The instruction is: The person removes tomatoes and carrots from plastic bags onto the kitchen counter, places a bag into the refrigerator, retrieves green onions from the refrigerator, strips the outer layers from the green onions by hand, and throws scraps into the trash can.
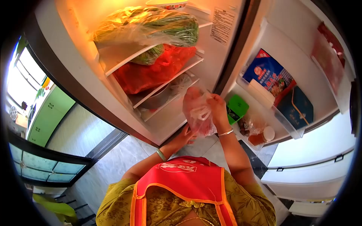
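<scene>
A clear plastic bag (198, 113) with something pinkish-red inside hangs in front of the open fridge. What fills it cannot be made out through the plastic. My right hand (217, 109), a bangle at its wrist, is closed on the bag's upper right side. Lower down, my left hand (185, 136) has its fingers stretched out beside the bag's lower left, seemingly touching it. A pale green bangle (161, 154) circles the left wrist.
Fridge shelves hold a bag of leafy greens (151, 28), a red plastic bag (158, 69) and a metal bowl (156, 100). Door bins at right carry a blue packet (266, 71), a green box (237, 108) and a white-lidded jar (262, 136). White drawers (309, 177) stand at right.
</scene>
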### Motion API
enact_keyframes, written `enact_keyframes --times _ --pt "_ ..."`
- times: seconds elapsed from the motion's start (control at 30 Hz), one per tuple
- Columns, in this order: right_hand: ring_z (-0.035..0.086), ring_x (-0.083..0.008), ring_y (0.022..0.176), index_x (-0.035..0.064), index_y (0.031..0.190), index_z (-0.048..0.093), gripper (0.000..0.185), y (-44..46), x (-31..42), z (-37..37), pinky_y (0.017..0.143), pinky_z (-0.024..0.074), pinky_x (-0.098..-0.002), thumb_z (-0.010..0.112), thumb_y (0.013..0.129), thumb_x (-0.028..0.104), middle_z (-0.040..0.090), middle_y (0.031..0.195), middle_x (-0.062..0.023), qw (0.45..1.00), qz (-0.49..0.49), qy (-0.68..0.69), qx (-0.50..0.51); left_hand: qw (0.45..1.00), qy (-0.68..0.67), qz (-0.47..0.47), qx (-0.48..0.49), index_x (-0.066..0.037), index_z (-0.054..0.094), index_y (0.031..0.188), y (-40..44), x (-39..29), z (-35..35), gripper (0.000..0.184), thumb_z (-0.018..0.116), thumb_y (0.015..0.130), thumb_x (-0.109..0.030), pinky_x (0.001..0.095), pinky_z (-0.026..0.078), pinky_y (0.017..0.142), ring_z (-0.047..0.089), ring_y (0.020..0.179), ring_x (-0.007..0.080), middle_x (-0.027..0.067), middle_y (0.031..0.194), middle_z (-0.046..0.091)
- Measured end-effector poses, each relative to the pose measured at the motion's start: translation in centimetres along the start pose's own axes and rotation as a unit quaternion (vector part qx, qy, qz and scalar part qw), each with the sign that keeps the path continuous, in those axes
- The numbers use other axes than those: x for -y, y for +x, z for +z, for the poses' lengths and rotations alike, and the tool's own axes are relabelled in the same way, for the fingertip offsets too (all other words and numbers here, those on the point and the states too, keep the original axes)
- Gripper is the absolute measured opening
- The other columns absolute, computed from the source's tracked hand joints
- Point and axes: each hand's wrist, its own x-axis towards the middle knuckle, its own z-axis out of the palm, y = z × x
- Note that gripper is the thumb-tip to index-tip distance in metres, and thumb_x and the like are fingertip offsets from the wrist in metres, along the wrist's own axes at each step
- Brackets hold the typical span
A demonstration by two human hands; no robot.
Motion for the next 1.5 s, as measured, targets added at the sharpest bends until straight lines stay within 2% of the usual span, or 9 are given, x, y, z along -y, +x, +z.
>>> enact_keyframes --times 0.33,0.5,0.8,0.87,0.9,0.97,1.1,1.3,1.5 --pt "0.054 -0.0150 0.069 0.0007 0.090 0.054 0.016 11.5 -0.8 2.4 0.064 0.0455 -0.0249 0.049 0.076 0.005 0.055 0.078 -0.0050 0.986 0.035 0.131 0.099 0.981 -0.131 0.087 -0.109 -0.022 -0.006 0.138 7.5 -1.2 -1.8 0.077 0.052 0.087 -0.031 0.0405 0.044 0.086 0.047 0.110 0.0286 0.0131 0.130 0.035" --pt "0.056 -0.0161 0.073 0.0011 0.092 0.054 0.018 13.5 -0.4 4.3 0.067 0.0464 -0.0260 0.047 0.077 0.008 0.056 0.080 -0.0060 0.966 0.080 0.178 0.171 0.897 -0.393 0.199 -0.036 -0.020 0.022 0.134 11.8 -2.3 -2.5 0.057 0.053 0.087 -0.020 0.0408 0.045 0.087 0.050 0.107 0.0265 0.0064 0.127 0.040" --pt "0.058 -0.0206 0.075 -0.0010 0.102 0.053 0.027 15.2 -1.8 3.7 0.065 0.0485 -0.0297 0.049 0.080 0.014 0.058 0.091 -0.0117 0.961 0.054 -0.033 0.269 0.832 -0.443 0.309 -0.126 -0.009 0.048 0.113 16.0 -2.2 -3.8 0.027 0.053 0.086 -0.014 0.0329 0.045 0.085 0.054 0.098 0.0150 0.0021 0.101 0.058" --pt "0.056 -0.0169 0.083 -0.0040 0.107 0.050 0.032 14.3 -2.4 3.7 0.071 0.0465 -0.0280 0.049 0.081 0.013 0.057 0.093 -0.0094 0.858 -0.091 -0.385 0.327 0.809 -0.486 0.317 -0.094 -0.010 0.049 0.109 19.1 1.3 -5.9 0.025 0.054 0.085 -0.010 0.0321 0.047 0.081 0.055 0.091 0.0147 0.0018 0.098 0.058" --pt "0.056 -0.0169 0.083 -0.0040 0.107 0.050 0.032 14.4 -2.9 3.4 0.071 0.0465 -0.0280 0.049 0.081 0.013 0.057 0.093 -0.0094 0.860 -0.094 -0.383 0.324 0.781 -0.530 0.326 -0.062 -0.011 0.051 0.105 20.3 2.2 -6.8 0.023 0.054 0.083 -0.007 0.0313 0.049 0.076 0.057 0.085 0.0144 0.0015 0.096 0.058" --pt "0.055 -0.0189 0.087 -0.0022 0.115 0.047 0.037 14.6 -4.4 2.8 0.073 0.0461 -0.0289 0.050 0.082 0.015 0.054 0.102 -0.0154 0.796 -0.336 -0.395 0.313 0.781 -0.524 0.324 -0.102 -0.010 0.052 0.101 18.1 -1.8 -5.6 0.018 0.054 0.083 -0.007 0.0313 0.049 0.075 0.056 0.081 0.0139 0.0013 0.093 0.058" --pt "0.055 -0.0211 0.090 -0.0022 0.115 0.046 0.040 15.2 -5.6 0.5 0.074 0.0450 -0.0282 0.052 0.082 0.019 0.050 0.108 -0.0192 0.789 -0.422 -0.407 0.182 0.780 -0.520 0.324 -0.127 -0.007 0.052 0.101 19.2 -1.9 -7.9 0.016 0.053 0.085 -0.007 0.0276 0.048 0.073 0.055 0.083 0.0148 0.0032 0.094 0.056" --pt "0.055 -0.0194 0.088 -0.0053 0.120 0.039 0.052 18.1 -12.0 -2.0 0.059 0.0466 -0.0263 0.052 0.085 0.030 0.050 0.107 -0.0148 0.955 -0.100 -0.227 0.163 0.786 -0.523 0.311 -0.111 -0.011 0.051 0.105 18.4 -3.2 -8.3 0.021 0.052 0.085 -0.005 0.0287 0.048 0.075 0.054 0.089 0.0146 0.0026 0.100 0.055" --pt "0.053 -0.0129 0.072 -0.0042 0.124 0.035 0.053 17.0 -6.9 1.8 0.053 0.0434 -0.0241 0.052 0.086 0.028 0.049 0.097 -0.0077 0.948 -0.015 -0.227 0.220 0.806 -0.477 0.338 -0.094 -0.012 0.049 0.110 18.7 -5.3 -10.6 0.024 0.053 0.086 -0.012 0.0311 0.048 0.078 0.054 0.091 0.0160 0.0025 0.102 0.054"
